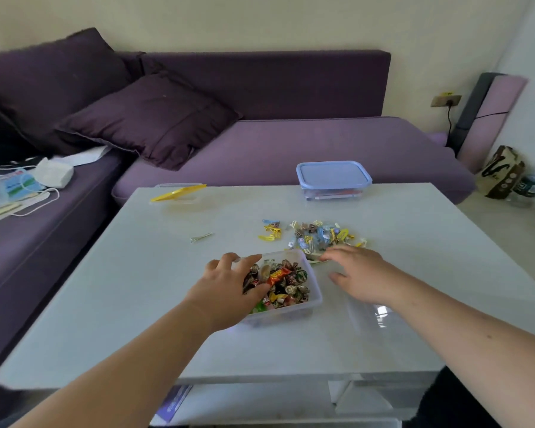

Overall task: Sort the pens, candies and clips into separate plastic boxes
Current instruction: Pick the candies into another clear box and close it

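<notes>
so the right hand (357, 273) is flat and spread, fingers loose, holding nothing, fingertips just touching the near edge of the clip pile (322, 236), which spreads out straight ahead of it. That hand is clearly the closer one to the clips. The left hand (229, 285) rests with fingers spread over the left rim of the candy box (314, 285), gripping nothing I can see. The empty box with the yellow lid (179, 193) is way off, ahead and left of the left hand, so the clips probably need to travel across the table (121, 288)
</notes>
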Demonstrator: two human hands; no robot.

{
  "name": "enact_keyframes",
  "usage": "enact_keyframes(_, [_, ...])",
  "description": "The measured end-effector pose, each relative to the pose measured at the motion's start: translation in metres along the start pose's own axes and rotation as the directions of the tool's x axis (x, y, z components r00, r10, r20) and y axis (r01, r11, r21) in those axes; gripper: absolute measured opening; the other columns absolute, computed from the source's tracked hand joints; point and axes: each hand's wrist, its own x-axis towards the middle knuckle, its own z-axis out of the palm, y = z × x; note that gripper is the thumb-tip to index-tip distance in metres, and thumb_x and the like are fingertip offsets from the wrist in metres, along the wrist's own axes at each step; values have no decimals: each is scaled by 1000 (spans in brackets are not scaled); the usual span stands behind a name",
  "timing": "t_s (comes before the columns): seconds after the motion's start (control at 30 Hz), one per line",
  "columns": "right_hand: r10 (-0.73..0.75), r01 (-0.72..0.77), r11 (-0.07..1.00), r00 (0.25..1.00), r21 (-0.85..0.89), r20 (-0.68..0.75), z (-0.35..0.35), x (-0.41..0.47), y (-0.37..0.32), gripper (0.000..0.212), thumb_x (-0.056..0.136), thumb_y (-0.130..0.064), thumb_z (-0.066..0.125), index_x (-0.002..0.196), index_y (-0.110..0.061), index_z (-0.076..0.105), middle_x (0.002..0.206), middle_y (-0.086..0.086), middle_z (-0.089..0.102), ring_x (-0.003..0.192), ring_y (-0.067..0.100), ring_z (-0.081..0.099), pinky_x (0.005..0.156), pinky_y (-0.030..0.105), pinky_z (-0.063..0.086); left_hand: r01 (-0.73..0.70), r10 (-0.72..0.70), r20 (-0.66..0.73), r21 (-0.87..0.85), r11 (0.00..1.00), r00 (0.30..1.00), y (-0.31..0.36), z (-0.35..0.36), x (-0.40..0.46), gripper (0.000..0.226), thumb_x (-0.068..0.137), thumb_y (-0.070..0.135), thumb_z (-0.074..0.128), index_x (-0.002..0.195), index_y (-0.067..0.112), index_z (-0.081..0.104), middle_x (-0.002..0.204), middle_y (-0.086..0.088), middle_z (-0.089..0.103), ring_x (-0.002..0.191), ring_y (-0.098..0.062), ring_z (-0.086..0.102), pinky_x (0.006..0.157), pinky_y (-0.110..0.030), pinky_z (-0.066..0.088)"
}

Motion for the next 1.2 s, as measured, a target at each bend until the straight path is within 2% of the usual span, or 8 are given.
enact_keyframes(0.2, [58,-52,998,987,-43,149,6,24,9,60,100,-53,45,158,-38,33,170,-11,15,155,16,20,123,37,20,9,-9,-2,-37,999,1000,11,5,-4,79,79,86,26,150,54,15,151,8,30,139,-25,29,112,-42,33])
enact_keyframes(0.37, [131,-131,991,989,-5,69,-5,28,28,51,100,-52,45,150,-40,42,163,-14,34,147,21,37,115,41,33,14,-14,-8,-31,999,1000,12,6,-6,76,82,84,28,151,55,12,155,10,27,144,-22,21,114,-43,33])
enact_keyframes(0.5, [186,-188,982,978,18,92,-15,14,40,50,93,-59,56,141,-44,50,156,-11,41,141,22,42,109,40,36,5,-5,-9,3,1000,1000,13,6,-5,72,87,77,28,152,54,9,160,8,22,150,-20,11,118,-45,28])
enact_keyframes(0.67, [227,-239,968,962,71,152,-24,-11,52,71,73,-72,69,133,-43,47,142,-9,43,131,19,46,103,39,39,20,-20,-5,-1,1000,1000,22,7,-8,68,91,57,34,154,51,10,161,5,23,149,-22,12,120,-44,25])
enact_keyframes(0.8, [293,-296,955,926,-22,240,-23,-28,63,100,64,-79,72,148,-40,34,147,-7,38,136,21,42,106,39,37,2,-2,-7,-11,1000,1000,38,10,-10,69,91,45,39,154,51,11,160,5,23,148,-21,12,120,-41,23])
enact_keyframes(0.9, [348,-341,937,908,-71,234,-21,-35,72,111,64,-77,74,155,-38,26,151,-5,35,141,24,37,109,42,35,-4,4,-4,-25,1000,1000,50,13,-9,69,91,43,40,154,51,12,160,5,22,147,-20,13,119,-42,23])
enact_keyframes(1.07, [399,-396,916,894,-57,204,-18,-40,80,97,67,-76,73,148,-39,36,142,-2,39,135,25,39,103,44,37,-18,18,-16,23,1000,1000,64,22,-8,56,102,50,30,155,49,9,160,1,23,147,-26,16,119,-44,24])
enact_keyframes(1.2, [433,-442,897,885,18,172,-13,-41,90,60,76,-69,71,125,-41,49,124,-6,49,128,24,42,98,43,40,-15,15,-1,52,999,1000,67,25,-7,55,104,45,30,155,48,8,158,1,25,145,-29,22,118,-43,26])
